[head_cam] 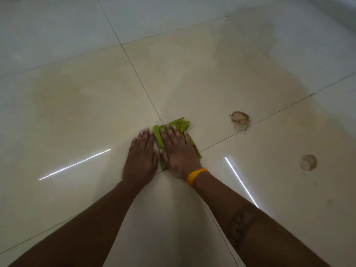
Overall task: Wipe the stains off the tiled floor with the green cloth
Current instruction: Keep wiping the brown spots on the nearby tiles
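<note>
Pressing flat with straight fingers, the green cloth (178,125) is held down by the right hand (178,153) beside the open left hand (141,157), and the brown stain (239,121) right of the cloth could be smeared by a bunched fold.

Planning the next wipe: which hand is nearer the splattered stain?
Right hand, flat on the cloth, just left of the stain. Left hand lies on bare tile, farther left.

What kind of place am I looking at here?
Probably an indoor room, though which kind I cannot tell. Large glossy cream floor tiles mirror strip lights, brown stains mark them, and a right hand presses a green cloth flat.
</note>
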